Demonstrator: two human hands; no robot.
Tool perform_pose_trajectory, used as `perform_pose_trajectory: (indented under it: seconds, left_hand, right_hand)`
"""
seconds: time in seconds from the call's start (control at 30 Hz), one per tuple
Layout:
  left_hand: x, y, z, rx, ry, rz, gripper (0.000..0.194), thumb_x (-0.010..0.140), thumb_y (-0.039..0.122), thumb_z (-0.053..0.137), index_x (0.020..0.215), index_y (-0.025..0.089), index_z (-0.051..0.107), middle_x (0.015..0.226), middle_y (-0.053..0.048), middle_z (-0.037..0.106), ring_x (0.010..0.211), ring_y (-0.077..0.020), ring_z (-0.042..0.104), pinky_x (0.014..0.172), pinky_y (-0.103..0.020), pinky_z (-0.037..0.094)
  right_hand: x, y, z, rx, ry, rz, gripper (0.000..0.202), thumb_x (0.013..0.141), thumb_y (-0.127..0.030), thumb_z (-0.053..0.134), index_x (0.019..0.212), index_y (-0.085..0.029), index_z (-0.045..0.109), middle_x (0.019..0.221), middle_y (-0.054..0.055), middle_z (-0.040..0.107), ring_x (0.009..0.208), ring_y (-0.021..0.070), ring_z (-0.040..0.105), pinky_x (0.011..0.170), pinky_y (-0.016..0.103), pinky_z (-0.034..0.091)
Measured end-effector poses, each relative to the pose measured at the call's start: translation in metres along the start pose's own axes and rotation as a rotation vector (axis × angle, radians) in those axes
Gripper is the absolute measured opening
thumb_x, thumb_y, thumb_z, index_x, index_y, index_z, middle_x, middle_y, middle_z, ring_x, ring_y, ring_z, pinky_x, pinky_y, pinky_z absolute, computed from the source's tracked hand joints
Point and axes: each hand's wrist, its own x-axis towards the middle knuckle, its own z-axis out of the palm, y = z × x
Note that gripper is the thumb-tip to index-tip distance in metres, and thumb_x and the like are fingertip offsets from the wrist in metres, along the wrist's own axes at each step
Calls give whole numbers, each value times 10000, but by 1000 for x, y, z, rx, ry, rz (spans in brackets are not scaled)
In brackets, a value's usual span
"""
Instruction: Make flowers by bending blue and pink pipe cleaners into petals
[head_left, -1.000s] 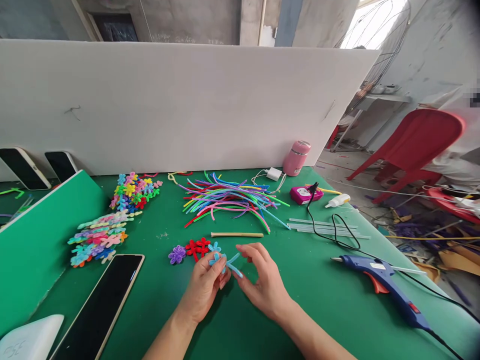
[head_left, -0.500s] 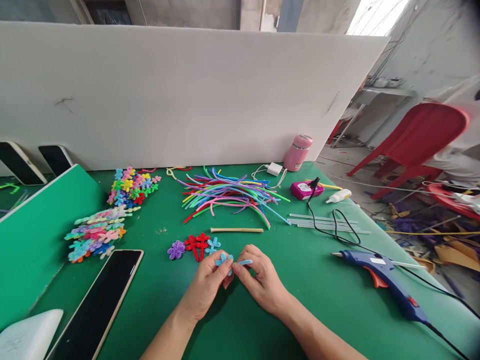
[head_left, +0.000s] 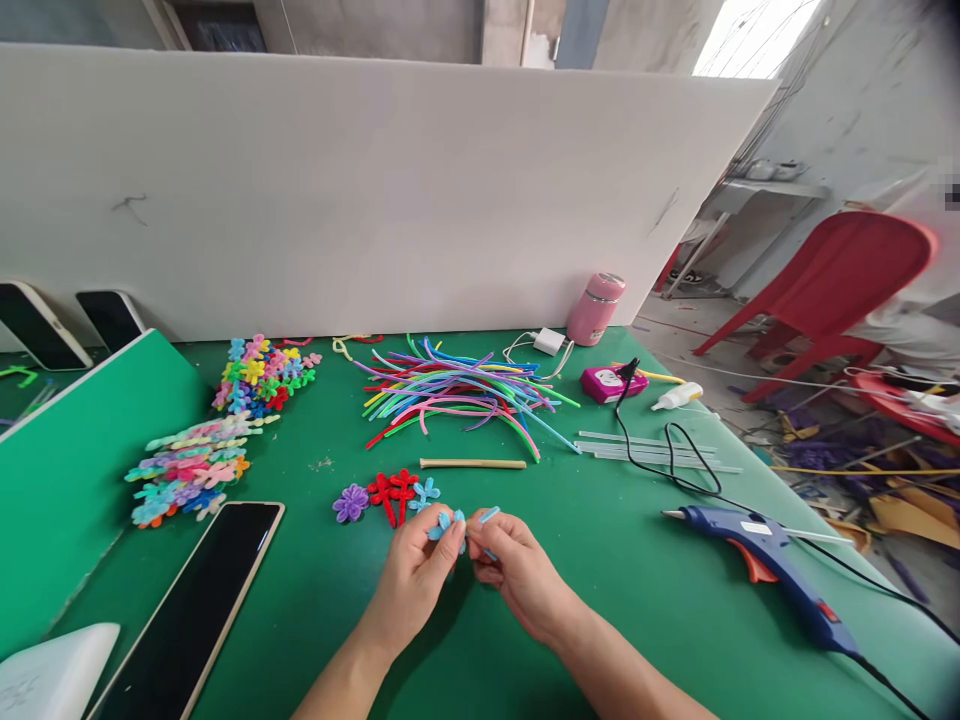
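Green tabletop (head_left: pixel 315 590) | left hand (head_left: pixel 414 575) pinching fuzzy blue flower (head_left: pixel 444 521) | right hand (head_left: pixel 525 580) pinching its stems (head_left: pixel 490 514) | red flowers (head_left: pixel 403 487) beyond

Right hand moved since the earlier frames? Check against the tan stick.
Yes, slightly: the right hand has shifted away from the tan stick, toward the near side, widening the gap between them.

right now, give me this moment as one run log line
left hand: pinching light-blue fuzzy flower | right hand: holding its ends | nearby: red flowers, purple flower | glue gun: lying on table
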Motion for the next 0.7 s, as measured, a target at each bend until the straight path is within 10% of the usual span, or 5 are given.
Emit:
perform_pose_trajectory:
  seconds: [0.33,0.5,0.7]
  left_hand:
    - [4,-10,2,-435,6,-171,255,717,323,575,559,167,450,531,47,413,530,-91,371,514,-220,318]
    - [6,-9,-1,-528,95,-170,282,687,305,607,535,172,411,487,70,351,487,-78,336,488,-215,293]
    - [6,-12,-1,-597,113,-202,238,677,285,623,578,172,439,534,70,354,506,-75,343,493,-214,300]
  right_hand:
    - [-4,-3,-3,-369,-90,-234,324,795,-436,444,632,-163,508,571,-17,457,527,96,386,525,227,312]
    - [-5,-4,-17,-751,117,-630,318,784,-181,417,1098,-215,455,934,53,487,763,144,476,650,265,404]
    - [-1,-4,-18,-1264,174,-978,259,742,-164,526,995,-212,554,869,63,501,767,178,471,661,318,399]
